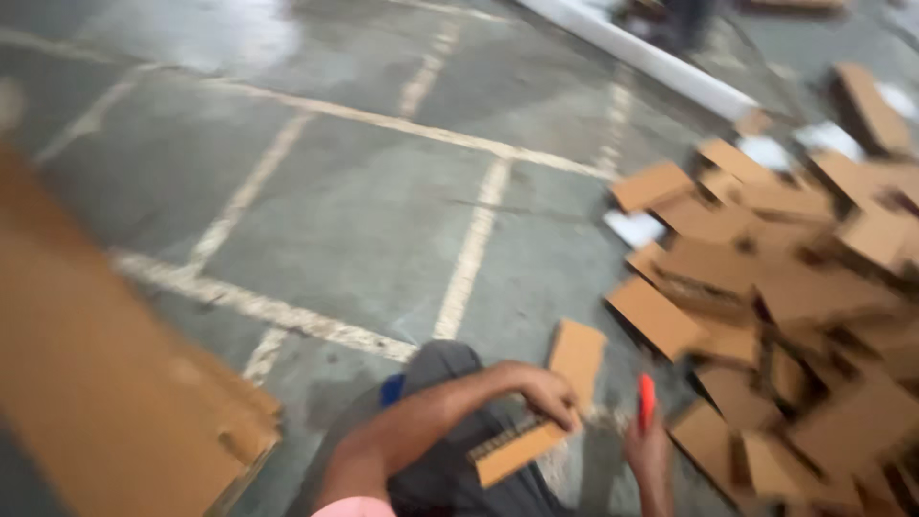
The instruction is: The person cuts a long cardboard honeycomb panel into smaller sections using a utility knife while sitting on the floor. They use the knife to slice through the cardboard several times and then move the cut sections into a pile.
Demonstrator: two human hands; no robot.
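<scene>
Left hand (548, 393) grips flat corrugated cardboard strip (550, 402); right hand (647, 446) holds red tool (646, 397).

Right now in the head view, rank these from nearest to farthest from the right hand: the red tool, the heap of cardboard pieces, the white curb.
1. Red tool: held in the right hand itself.
2. Heap of cardboard pieces: just right of that hand, spreading up the right side.
3. White curb: far off, along the top of the floor.

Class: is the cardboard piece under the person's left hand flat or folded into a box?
Flat: the cardboard piece lies as one thin strip under the left hand, edge showing.
</scene>
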